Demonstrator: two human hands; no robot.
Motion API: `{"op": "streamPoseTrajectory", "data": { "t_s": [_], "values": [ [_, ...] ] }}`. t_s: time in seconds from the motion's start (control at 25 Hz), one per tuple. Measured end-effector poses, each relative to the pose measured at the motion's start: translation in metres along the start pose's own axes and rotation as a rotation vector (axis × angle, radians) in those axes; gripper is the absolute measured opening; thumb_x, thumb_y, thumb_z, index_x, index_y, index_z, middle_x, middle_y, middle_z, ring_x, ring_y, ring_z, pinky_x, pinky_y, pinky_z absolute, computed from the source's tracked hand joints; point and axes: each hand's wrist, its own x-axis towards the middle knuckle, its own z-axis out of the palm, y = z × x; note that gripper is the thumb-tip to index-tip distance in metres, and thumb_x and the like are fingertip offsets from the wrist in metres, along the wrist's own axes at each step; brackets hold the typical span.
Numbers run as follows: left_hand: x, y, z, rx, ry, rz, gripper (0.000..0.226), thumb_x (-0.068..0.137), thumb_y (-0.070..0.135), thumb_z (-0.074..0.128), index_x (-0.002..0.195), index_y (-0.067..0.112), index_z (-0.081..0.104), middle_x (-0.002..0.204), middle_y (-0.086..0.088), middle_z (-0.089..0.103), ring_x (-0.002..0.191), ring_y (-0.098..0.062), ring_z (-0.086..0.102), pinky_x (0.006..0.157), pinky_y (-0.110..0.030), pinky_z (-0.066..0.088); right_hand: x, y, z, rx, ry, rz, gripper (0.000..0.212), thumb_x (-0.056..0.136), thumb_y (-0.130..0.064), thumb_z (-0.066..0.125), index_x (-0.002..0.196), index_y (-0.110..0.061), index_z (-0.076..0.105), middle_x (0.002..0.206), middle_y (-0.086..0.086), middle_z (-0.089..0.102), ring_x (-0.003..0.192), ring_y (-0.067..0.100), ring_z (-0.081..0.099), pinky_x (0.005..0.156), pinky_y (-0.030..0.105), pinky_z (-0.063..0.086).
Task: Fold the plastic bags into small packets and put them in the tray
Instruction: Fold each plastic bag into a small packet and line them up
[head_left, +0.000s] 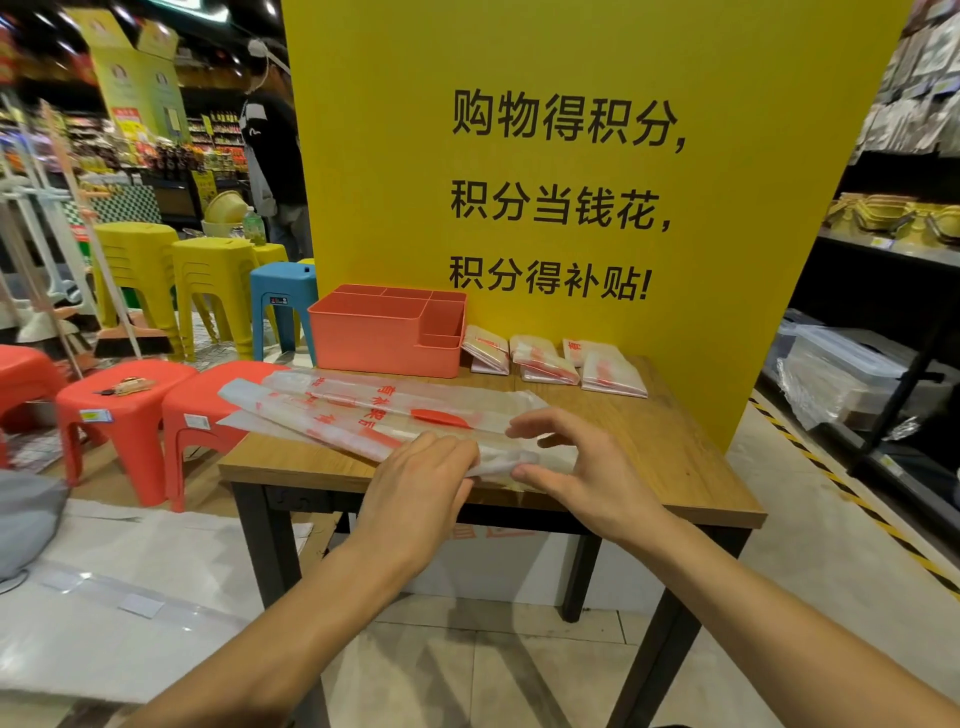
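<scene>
A long translucent plastic bag (363, 410) with red print lies across the wooden table (675, 467), and its left end hangs over the table's edge. My left hand (421, 483) grips the bag's folded right end near the front edge. My right hand (587, 467) arches over the same end with fingers spread, its thumb touching the plastic. A coral tray (384, 338) with several compartments stands at the back left of the table. Three folded packets (545, 361) lie in a row to the right of the tray, outside it.
A yellow signboard (571, 156) rises right behind the table. Red stools (124, 405), yellow stools (208, 280) and a blue stool (283, 296) stand to the left. Dark shelving (883, 338) lines the right side. A person (272, 145) stands far back left.
</scene>
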Motion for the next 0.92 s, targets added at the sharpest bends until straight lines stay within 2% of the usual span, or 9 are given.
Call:
{"op": "streamPoseTrajectory", "data": {
  "t_s": [0.12,0.2,0.32,0.44,0.52,0.6,0.72,0.8,0.92],
  "values": [
    [-0.009,-0.005,-0.008,-0.066,0.145,0.012,0.017,0.081,0.018,0.08,0.088,0.02,0.065,0.083,0.008,0.06,0.081,-0.017,0.052,0.061,-0.034,0.045,0.01,-0.01,0.014,0.093,-0.079,0.064,0.046,0.083,-0.015,0.084,0.125,-0.03,0.069,0.12,-0.016,0.07,0.113,0.008,0.065,0.099,0.036,0.053],
    [-0.013,-0.009,-0.014,-0.192,0.168,-0.064,0.014,0.086,0.03,0.077,0.089,0.02,0.067,0.084,0.012,0.06,0.082,-0.011,0.052,0.064,-0.028,0.045,0.018,-0.017,0.027,0.163,-0.147,0.019,0.034,0.087,-0.013,0.081,0.117,-0.026,0.074,0.111,-0.009,0.073,0.109,0.014,0.068,0.096,0.037,0.055],
    [-0.022,-0.019,-0.025,-0.333,0.131,-0.215,0.03,0.087,0.054,0.069,0.088,0.025,0.066,0.081,0.016,0.061,0.078,-0.008,0.057,0.063,-0.02,0.046,0.029,-0.028,0.047,0.285,-0.141,0.02,0.023,0.091,-0.019,0.078,0.114,-0.021,0.074,0.107,-0.005,0.075,0.105,0.017,0.07,0.091,0.039,0.058],
    [-0.041,-0.031,-0.037,-0.37,0.16,-0.415,0.034,0.086,0.065,0.063,0.086,0.032,0.07,0.08,0.015,0.066,0.077,-0.005,0.062,0.063,-0.028,0.052,0.034,-0.04,0.064,0.351,-0.078,0.09,0.016,0.091,-0.019,0.078,0.106,-0.018,0.073,0.095,0.001,0.074,0.09,0.016,0.071,0.083,0.034,0.059],
    [-0.056,-0.034,-0.042,-0.348,0.198,-0.547,0.026,0.087,0.059,0.068,0.084,0.034,0.071,0.08,0.014,0.068,0.077,-0.005,0.062,0.064,-0.038,0.054,0.031,-0.048,0.079,0.368,-0.096,0.113,0.004,0.093,-0.014,0.074,0.096,-0.017,0.072,0.085,0.003,0.072,0.082,0.016,0.07,0.077,0.03,0.057],
    [-0.068,-0.031,-0.048,-0.424,0.215,-0.64,0.022,0.087,0.049,0.076,0.079,0.03,0.069,0.077,0.01,0.068,0.075,-0.009,0.064,0.065,-0.042,0.056,0.026,-0.06,0.096,0.399,-0.158,0.096,0.01,0.095,-0.01,0.07,0.1,-0.019,0.073,0.09,-0.002,0.073,0.087,0.011,0.07,0.081,0.029,0.057],
    [-0.078,-0.027,-0.063,-0.495,0.228,-0.701,0.016,0.085,0.042,0.082,0.082,0.034,0.067,0.081,0.01,0.07,0.076,-0.009,0.066,0.065,-0.03,0.056,0.017,-0.076,0.114,0.563,-0.104,0.126,0.023,0.101,-0.008,0.062,0.116,-0.022,0.071,0.108,-0.005,0.075,0.104,0.012,0.07,0.092,0.033,0.057],
    [-0.08,-0.02,-0.078,-0.55,0.282,-0.748,0.018,0.085,0.036,0.083,0.091,0.041,0.068,0.083,0.013,0.073,0.08,-0.006,0.068,0.066,-0.022,0.056,0.012,-0.088,0.116,0.641,-0.062,0.156,0.021,0.101,-0.011,0.062,0.114,-0.025,0.07,0.106,-0.007,0.075,0.102,0.012,0.07,0.09,0.032,0.057],
    [-0.084,-0.003,-0.099,-0.727,0.329,-0.804,0.022,0.087,0.025,0.083,0.098,0.041,0.071,0.091,0.019,0.076,0.086,-0.003,0.071,0.073,-0.019,0.057,0.001,-0.1,0.117,0.556,-0.042,0.128,0.017,0.093,-0.023,0.076,0.108,-0.03,0.074,0.103,-0.01,0.075,0.098,0.014,0.069,0.086,0.035,0.059]
  ]
}}
